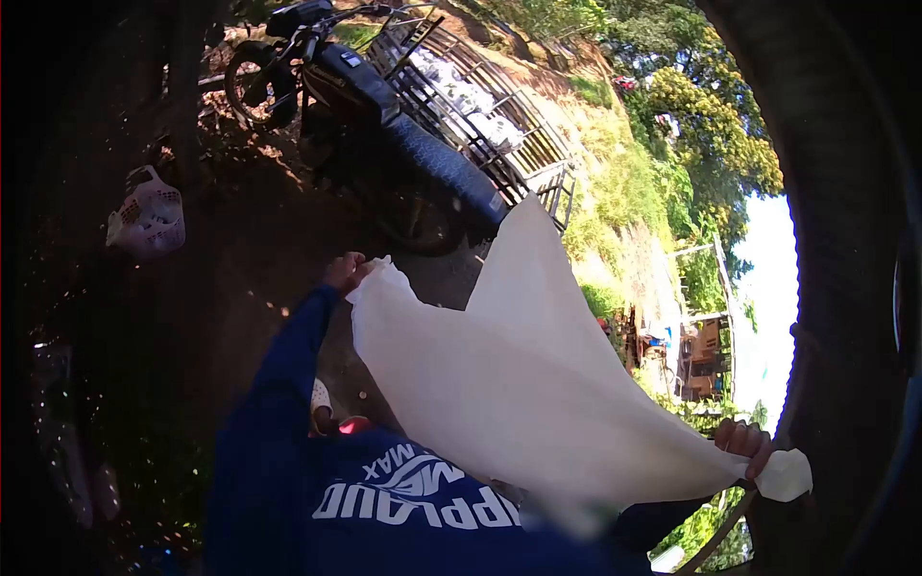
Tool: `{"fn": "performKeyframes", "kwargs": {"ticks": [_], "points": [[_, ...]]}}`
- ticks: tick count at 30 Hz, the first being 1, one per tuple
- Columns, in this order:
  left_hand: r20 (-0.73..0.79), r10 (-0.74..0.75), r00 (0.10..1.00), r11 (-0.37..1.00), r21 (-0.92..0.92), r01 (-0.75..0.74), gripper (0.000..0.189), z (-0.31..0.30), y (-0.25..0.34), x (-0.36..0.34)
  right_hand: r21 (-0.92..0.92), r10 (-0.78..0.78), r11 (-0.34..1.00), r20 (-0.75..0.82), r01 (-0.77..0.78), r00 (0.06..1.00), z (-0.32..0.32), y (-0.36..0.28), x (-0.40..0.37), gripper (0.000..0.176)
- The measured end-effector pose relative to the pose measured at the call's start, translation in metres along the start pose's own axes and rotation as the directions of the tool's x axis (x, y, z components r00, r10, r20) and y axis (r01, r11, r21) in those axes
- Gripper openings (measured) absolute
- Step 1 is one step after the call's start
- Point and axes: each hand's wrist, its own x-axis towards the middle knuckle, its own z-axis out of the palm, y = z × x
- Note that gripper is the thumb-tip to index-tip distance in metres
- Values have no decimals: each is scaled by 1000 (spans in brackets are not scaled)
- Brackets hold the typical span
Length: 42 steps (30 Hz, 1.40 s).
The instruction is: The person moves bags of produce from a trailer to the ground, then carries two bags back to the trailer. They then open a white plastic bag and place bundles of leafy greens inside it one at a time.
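A wide white cloth [509, 370] is stretched out in front of my body, with one corner peaking up near the motorcycle seat. My left hand [348, 273] is closed on its bunched left edge. At the far right, my right hand [744, 446] grips the gathered opposite end, and a small tuft of it sticks out past the fingers. The cloth sags between my hands and covers part of my blue shirt [403, 499].
A parked motorcycle [413, 144] stands beyond the cloth, beside a slatted frame [538, 144] holding white bundles [466, 96]. A white plastic basket [149, 216] sits on the shaded ground at left. Trees [711, 125] and a shed [706, 355] are on the right.
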Motion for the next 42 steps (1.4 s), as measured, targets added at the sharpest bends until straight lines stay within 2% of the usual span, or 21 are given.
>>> {"fn": "performKeyframes", "kwargs": {"ticks": [2,3,5,8,10,12,14,15,18,20,23,24,26,28,31,34,37,38,40,41,42], "points": [[409,101,907,901,348,-257,44,22,52,-6,120,-58,991,-68,66,996,-18,-11,-37,12],[391,280,877,945,47,-323,37,38,49,-21,90,-73,993,-94,82,993,-23,-12,-54,12],[381,290,878,948,10,-317,30,55,54,-37,-58,-114,993,-384,99,916,-29,-6,-83,17],[413,256,874,963,-185,-195,27,65,39,-41,-113,-174,985,-558,133,811,-42,0,-114,24],[587,-203,784,866,-266,424,32,76,44,-45,-80,-219,973,-625,217,749,-55,4,-128,34],[725,-273,632,821,-166,546,46,83,48,-52,-97,-244,968,-590,232,770,-68,3,-139,31],[746,-368,555,812,-32,582,60,104,39,-66,-147,-137,986,-465,76,875,-76,1,-131,15],[798,-356,486,809,2,588,64,103,47,-78,85,-192,960,-491,266,850,-74,12,-117,17],[881,-293,371,909,136,394,61,137,10,-95,195,-173,927,-535,320,827,-65,27,-87,18],[793,-40,609,988,-61,144,58,130,-10,-113,61,-184,966,-522,252,833,-83,27,-107,16],[614,-1,789,904,-336,262,46,91,-34,-108,113,-143,949,-676,294,723,-96,37,-119,14],[388,28,921,960,-267,84,40,89,-86,-90,0,-125,985,-696,174,707,-112,39,-132,14],[288,-83,954,925,-334,182,32,24,-140,-62,-42,-98,994,-723,99,684,-123,54,-128,18],[537,-18,843,352,-786,508,33,-78,-154,-50,-85,-197,699,-977,-710,-77,-147,72,-141,14],[10,-231,973,225,-972,63,34,-151,-169,-52,-142,-98,738,-990,-659,104,-179,124,-123,17],[-356,-321,878,261,-924,-279,34,-222,-172,-60,-195,21,808,-933,-556,359,-207,183,-96,23],[-582,-350,734,328,-810,-486,34,-296,-165,-74,-109,142,881,-868,-461,475,-215,218,-66,17],[-630,-353,692,351,-775,-526,34,-316,-159,-81,103,187,962,-923,-252,338,-204,227,-50,17],[-703,-351,618,389,-710,-587,34,-344,-147,-99,-243,-13,898,-848,-368,529,-200,245,-46,16],[-723,-352,595,403,-690,-601,34,-351,-147,-109,-239,-13,901,-849,-361,529,-195,255,-41,16],[-740,-347,577,415,-672,-613,35,-356,-147,-119,31,162,953,-893,-301,421,-189,266,-34,16]]}}
